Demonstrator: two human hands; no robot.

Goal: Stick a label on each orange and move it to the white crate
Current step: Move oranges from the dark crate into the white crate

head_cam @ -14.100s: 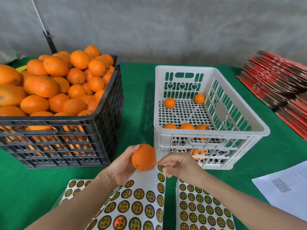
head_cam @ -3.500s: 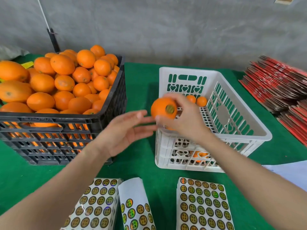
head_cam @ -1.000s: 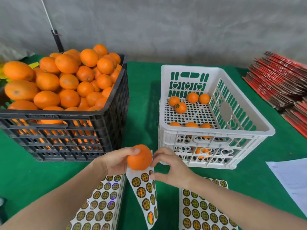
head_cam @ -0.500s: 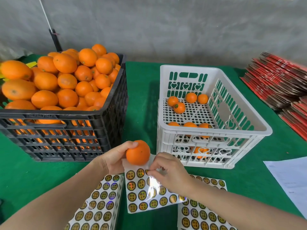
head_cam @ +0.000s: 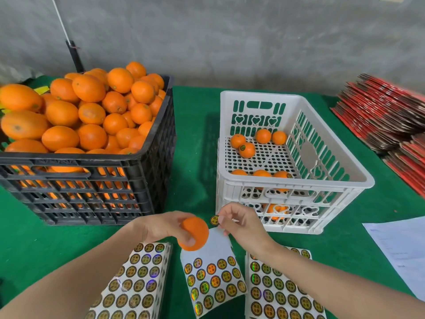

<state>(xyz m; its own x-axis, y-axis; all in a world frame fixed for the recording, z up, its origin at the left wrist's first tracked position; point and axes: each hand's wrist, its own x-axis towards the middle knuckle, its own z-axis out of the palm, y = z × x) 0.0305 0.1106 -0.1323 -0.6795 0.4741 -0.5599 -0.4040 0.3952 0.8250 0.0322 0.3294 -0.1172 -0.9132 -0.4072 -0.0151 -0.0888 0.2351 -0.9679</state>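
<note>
My left hand (head_cam: 161,226) grips an orange (head_cam: 195,233) just above the green table, in front of the crates. My right hand (head_cam: 241,223) pinches a round gold label (head_cam: 214,220) a short way to the right of the orange, not touching it. A curled label sheet (head_cam: 212,277) lies below both hands. The white crate (head_cam: 296,187) stands behind my right hand with several oranges (head_cam: 247,149) inside, one showing a label. The black crate (head_cam: 151,162) at the left is heaped with unlabelled oranges (head_cam: 92,111).
Two more label sheets lie flat, one at the lower left (head_cam: 135,284) and one at the lower right (head_cam: 282,288). A white paper (head_cam: 400,247) sits at the right edge. Stacked red cardboard (head_cam: 386,116) fills the far right. A grey wall stands behind.
My right hand has peeled a label off the curled sheet and lifted it beside the orange. The sheet has dropped back flat on the table. My left hand has turned the orange slightly.
</note>
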